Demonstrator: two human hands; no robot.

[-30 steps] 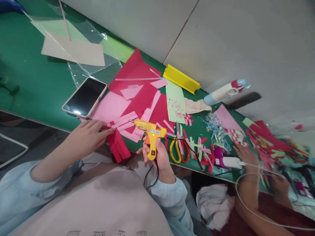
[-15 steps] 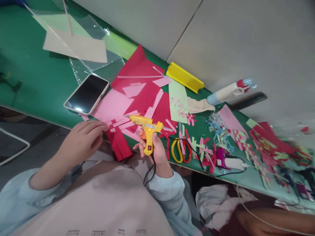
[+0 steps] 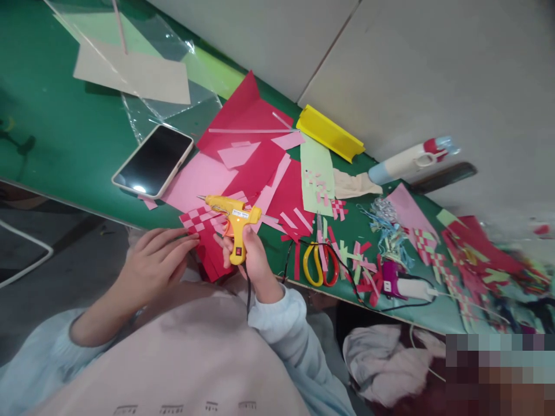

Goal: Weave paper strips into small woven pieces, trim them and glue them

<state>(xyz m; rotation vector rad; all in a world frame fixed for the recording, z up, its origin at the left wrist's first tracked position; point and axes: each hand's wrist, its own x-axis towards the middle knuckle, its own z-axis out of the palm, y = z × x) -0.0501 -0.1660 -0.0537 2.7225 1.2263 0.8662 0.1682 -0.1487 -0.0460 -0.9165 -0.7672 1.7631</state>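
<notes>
My right hand (image 3: 252, 254) grips the handle of a yellow hot glue gun (image 3: 237, 222). Its metal nozzle points left, above a woven piece of pink and red paper strips (image 3: 200, 218). Red strip ends from this weave hang toward the table's front edge. At its lower left edge my left hand (image 3: 158, 254) has its fingers pressed together on the red strips; the thumb is hidden. Part of the weave lies behind the glue gun. A clear glue stick pokes out of the gun's rear. Yellow-and-red-handled scissors (image 3: 321, 266) lie to the right.
A phone (image 3: 154, 162) rests left of red and pink paper sheets (image 3: 247, 124). Farther back are a yellow tray-like piece (image 3: 330, 134) and a white bottle (image 3: 403, 162). Paper scraps (image 3: 358, 257), a purple-and-white device (image 3: 403, 287) and black cords spread rightward along the green table (image 3: 65, 156).
The glue gun in my right hand has moved left, its nozzle now over the woven strips. My left hand has shifted slightly right and down, leaving more of the checked weave showing.
</notes>
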